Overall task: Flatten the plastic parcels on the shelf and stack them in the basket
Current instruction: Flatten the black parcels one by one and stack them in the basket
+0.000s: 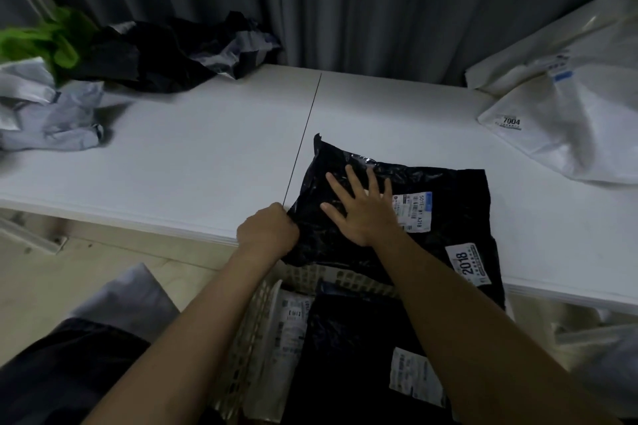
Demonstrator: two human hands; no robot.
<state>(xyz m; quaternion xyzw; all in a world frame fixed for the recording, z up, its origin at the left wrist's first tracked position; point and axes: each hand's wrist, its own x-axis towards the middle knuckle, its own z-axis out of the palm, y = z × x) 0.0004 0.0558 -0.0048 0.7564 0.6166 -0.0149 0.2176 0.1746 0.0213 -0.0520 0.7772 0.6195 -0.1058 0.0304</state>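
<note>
A black plastic parcel (445,203) with white labels lies flat on the white shelf (207,148), its near edge hanging over the front. My right hand (359,207) presses on it with fingers spread. My left hand (267,231) grips the parcel's left edge in a fist. Below the shelf edge stands a white lattice basket (252,338). Inside it lies a black parcel (345,348) on top of a white-labelled one.
Crumpled black parcels (165,52), grey ones (51,114) and a green one (51,38) lie at the shelf's back left. Large white parcels (569,107) are piled at the right. A grey curtain hangs behind. Light floor shows at the left below the shelf.
</note>
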